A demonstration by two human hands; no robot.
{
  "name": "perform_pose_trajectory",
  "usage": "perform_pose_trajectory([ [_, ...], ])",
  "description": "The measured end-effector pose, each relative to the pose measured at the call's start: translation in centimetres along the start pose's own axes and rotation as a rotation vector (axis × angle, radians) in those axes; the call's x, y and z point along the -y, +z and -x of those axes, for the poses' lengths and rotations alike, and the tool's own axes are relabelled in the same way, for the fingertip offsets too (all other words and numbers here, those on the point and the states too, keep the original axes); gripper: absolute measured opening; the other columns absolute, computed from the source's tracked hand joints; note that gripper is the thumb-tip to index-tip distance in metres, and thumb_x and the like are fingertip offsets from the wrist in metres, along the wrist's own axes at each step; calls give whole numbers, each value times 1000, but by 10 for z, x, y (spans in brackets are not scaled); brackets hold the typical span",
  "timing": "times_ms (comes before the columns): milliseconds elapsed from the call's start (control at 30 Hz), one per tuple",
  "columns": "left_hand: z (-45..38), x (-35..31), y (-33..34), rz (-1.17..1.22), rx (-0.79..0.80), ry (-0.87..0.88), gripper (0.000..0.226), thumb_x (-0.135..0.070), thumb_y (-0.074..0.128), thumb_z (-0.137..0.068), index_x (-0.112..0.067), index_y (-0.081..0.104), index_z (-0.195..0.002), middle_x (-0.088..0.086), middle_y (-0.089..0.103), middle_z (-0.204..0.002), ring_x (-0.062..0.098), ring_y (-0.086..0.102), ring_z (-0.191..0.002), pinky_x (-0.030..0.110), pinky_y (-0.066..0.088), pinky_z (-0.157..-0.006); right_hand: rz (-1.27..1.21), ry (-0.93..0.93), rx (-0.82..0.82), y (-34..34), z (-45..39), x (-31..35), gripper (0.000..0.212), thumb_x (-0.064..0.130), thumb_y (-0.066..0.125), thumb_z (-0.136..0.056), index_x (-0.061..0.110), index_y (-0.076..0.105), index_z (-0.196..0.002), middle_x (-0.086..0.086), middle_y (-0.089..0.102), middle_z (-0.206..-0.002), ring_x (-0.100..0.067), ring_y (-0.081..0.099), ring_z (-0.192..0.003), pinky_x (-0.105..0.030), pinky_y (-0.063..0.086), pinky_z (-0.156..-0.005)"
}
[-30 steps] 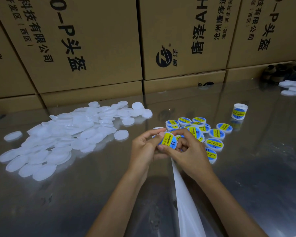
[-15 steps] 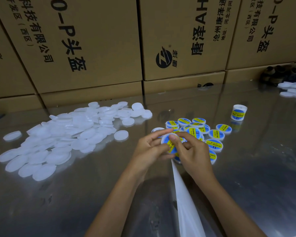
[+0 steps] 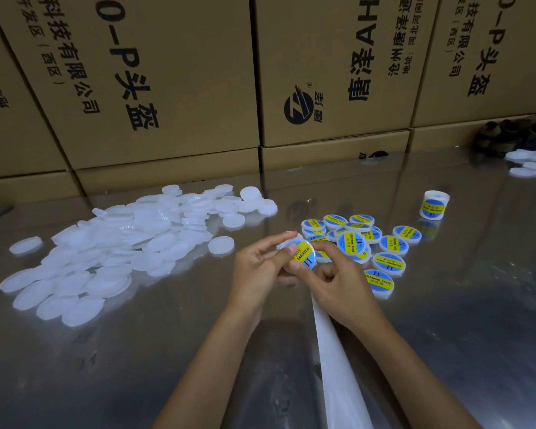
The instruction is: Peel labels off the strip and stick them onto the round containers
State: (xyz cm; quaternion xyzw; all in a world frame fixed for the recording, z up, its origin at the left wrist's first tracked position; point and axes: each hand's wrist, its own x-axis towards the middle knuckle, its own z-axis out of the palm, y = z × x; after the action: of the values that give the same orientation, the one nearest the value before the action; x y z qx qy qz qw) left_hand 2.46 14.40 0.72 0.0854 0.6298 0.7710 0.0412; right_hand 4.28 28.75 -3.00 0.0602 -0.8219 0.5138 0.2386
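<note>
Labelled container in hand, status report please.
Left hand and right hand both grip the container, label on. White strip trails below. Nothing in the way.

Two hands hold one small round white container with a blue and yellow label point(image 3: 302, 254) above the shiny grey surface point(image 3: 446, 320). The left hand point(image 3: 256, 274) pinches its edge, and the right hand point(image 3: 338, 283) grips its other side. A long white paper strip point(image 3: 334, 360) runs down from under the right hand. A big pile of plain white round lids point(image 3: 112, 249) lies to the left. A bunch of labelled round containers point(image 3: 372, 243) sits just behind the hands. Tall brown cardboard boxes point(image 3: 167, 72) stand at the back.
</note>
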Motion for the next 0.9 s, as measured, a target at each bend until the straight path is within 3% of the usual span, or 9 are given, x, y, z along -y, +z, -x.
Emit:
perform_pose_trajectory([
  [67,0,0,0,-2,-22,5,19,-12,69,-92,-17,76,-109,11,78,-93,24,72,-80,36,63,-66,136,-32,-22,0,1,-1,41,68,63,-76,31,59,-95,8,40,-43,-9,39,-43,-25,30,-49],
  [133,0,-2,2,25,-26,-1,18,-14,71,-92,-16,76,-109,11,78,-95,25,73,-82,35,63,-66,207,-60,-48,-3,1,0,43,76,54,-75,33,55,-79,7,42,-47,-11,41,-47,-28,29,-49],
  [233,0,-3,2,63,-22,-12,20,-17,72,-91,-15,76,-110,11,78,-100,27,74,-91,35,63,-67,246,-95,-96,-2,2,2,47,71,50,-83,33,36,-58,10,43,-51,-12,39,-50,-26,25,-48],
  [333,0,-4,2,93,3,-15,23,-20,71,-91,-14,75,-113,9,78,-102,23,75,-92,33,62,-66,249,-104,-125,0,1,2,55,63,48,-92,28,28,-55,10,41,-50,-14,33,-49,-28,23,-48],
  [500,-1,-2,4,117,118,-30,23,-9,61,-98,-17,72,-116,8,77,-105,22,75,-93,32,62,-73,68,-18,-127,-1,-4,0,54,48,49,-97,13,40,-56,6,36,-47,-9,31,-49,-34,29,-50],
  [700,-3,-2,5,130,219,-35,45,15,56,-92,-16,64,-123,11,75,-111,28,74,-98,27,61,-76,-276,203,-59,-7,-8,5,54,37,59,-95,-8,53,-66,-3,42,-50,-10,34,-46,-19,30,-45],
  [800,-3,-3,3,138,171,-11,39,11,66,-87,-14,68,-118,12,76,-106,26,75,-93,25,60,-71,-408,246,19,-9,-6,10,46,34,62,-94,4,53,-61,0,40,-46,-9,32,-41,-17,29,-41],
  [900,-3,-3,3,116,81,5,30,0,70,-88,-9,70,-117,10,77,-102,23,76,-86,24,60,-66,-379,218,105,-10,-5,14,44,31,65,-94,-3,53,-68,4,42,-41,-5,34,-38,-13,30,-42],
])
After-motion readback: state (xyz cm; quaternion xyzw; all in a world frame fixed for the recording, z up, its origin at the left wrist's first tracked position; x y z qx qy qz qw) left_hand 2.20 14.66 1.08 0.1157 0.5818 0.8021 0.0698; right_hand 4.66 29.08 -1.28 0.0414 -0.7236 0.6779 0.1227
